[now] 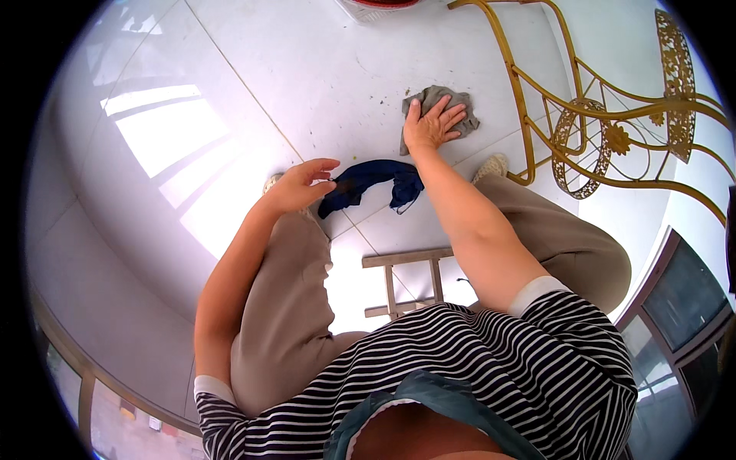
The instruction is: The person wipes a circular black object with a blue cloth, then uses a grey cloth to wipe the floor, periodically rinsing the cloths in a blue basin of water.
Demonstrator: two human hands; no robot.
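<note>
My right hand [434, 125] lies flat with spread fingers on a crumpled grey cloth [440, 99] on the white tiled floor [287, 63]. Small dark specks are on the tiles just left of the cloth. Above the floor by my left knee, my left hand [305, 185] is empty, its fingers apart and slightly curled. Between my feet, a dark blue cloth [374, 171] lies bunched in an arc, close to the fingers of my left hand.
A gold metal frame with flower ornaments [523, 115] stands at the right. Beneath me is part of a low wooden stool [408, 259]. A white basket [374, 12] with something red sits at the top edge. Framed glass panels [684, 287] are at the lower right.
</note>
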